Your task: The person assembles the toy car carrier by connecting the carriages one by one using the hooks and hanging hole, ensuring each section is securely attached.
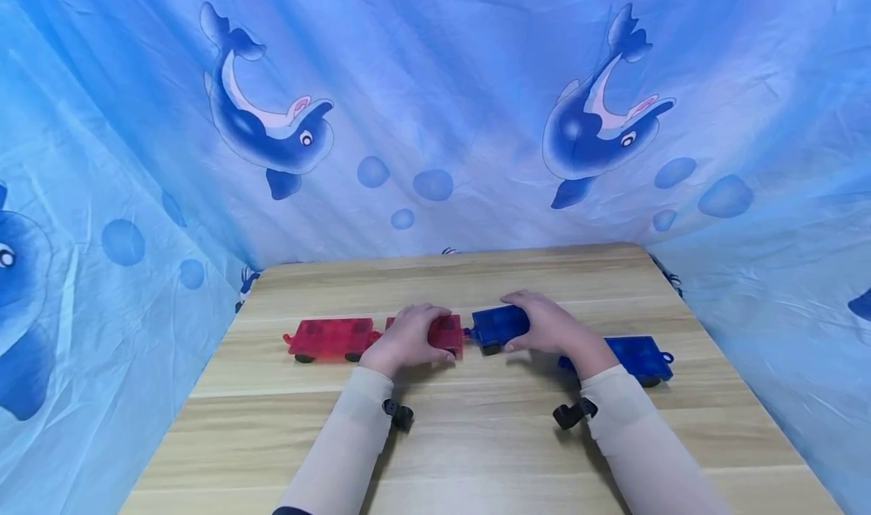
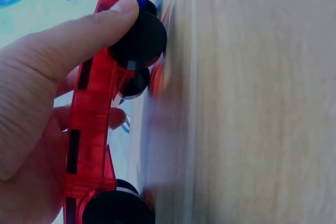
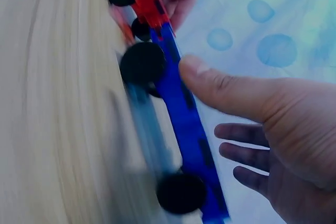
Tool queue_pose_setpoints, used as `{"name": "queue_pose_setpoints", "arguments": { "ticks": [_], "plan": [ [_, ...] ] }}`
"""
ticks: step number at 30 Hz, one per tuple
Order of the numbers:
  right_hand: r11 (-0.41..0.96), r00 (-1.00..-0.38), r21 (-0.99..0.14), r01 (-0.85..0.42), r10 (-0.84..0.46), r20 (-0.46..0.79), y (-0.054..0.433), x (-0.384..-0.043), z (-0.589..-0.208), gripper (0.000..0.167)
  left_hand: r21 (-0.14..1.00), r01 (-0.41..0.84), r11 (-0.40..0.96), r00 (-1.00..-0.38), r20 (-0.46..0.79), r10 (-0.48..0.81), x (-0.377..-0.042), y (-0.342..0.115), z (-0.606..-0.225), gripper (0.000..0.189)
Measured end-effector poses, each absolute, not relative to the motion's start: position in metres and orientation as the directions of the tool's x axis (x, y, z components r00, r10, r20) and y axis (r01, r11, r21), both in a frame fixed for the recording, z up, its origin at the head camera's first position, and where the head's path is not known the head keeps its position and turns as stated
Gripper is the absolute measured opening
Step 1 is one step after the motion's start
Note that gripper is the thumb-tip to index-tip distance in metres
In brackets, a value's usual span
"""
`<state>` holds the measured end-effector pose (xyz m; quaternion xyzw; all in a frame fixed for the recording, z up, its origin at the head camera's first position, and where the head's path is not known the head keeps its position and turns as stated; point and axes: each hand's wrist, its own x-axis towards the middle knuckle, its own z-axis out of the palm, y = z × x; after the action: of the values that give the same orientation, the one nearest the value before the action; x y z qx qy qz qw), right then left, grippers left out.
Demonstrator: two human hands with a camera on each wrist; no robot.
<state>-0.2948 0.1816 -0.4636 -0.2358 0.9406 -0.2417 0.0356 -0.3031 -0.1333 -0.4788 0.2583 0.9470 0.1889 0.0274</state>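
My left hand [image 1: 408,337] grips a red toy train car [image 2: 89,124] with black wheels. Its thumb presses the near side by a wheel, and fingertips show past the far side. A blue toy car [image 1: 500,324] stands end to end with it, and their ends meet at the hitch. Over the right end of this blue car is my right hand [image 1: 544,326]. In the right wrist view its thumb tip [image 3: 194,66] is right at the top edge of the blue car, with the other fingers loosely extended and a gap beside them.
Another red car [image 1: 333,337] stands at the left, its hitch by the gripped one. A second blue car [image 1: 636,358] with a ring hitch sits to the right, partly behind my right forearm. All are on a wooden table [image 1: 476,439], with a dolphin-print curtain [image 1: 476,84] around it.
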Motion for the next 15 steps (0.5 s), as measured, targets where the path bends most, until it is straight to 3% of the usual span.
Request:
{"name": "queue_pose_setpoints", "arguments": {
  "ticks": [15],
  "plan": [
    [0.840,-0.920,-0.434,-0.326,-0.388,-0.061,0.271,-0.235,-0.451,0.112,0.378,0.521,0.765,-0.845,0.098,0.526,-0.303,-0.131,-0.481,0.089]
  ]
}}
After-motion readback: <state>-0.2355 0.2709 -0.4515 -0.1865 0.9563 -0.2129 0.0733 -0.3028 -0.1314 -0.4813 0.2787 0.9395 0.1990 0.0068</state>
